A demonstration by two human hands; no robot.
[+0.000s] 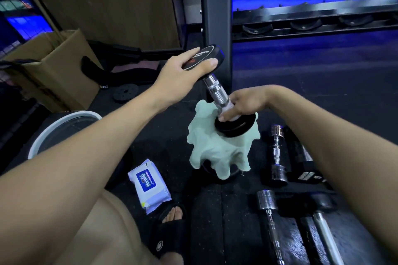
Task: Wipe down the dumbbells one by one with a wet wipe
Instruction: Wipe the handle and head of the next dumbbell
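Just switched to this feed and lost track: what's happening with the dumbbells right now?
A person is cleaning one dumbbell stood tilted on end over a pale green cloth. The left hand steadies its upper plate, while the right hand presses a white wipe round the lower end of the chrome handle. A pack of wet wipes lies on the floor near the person's foot, and more dumbbells lie to the right.

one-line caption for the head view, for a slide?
Left hand steadies the tilted dumbbell by its top plate; right hand wipes the handle base.
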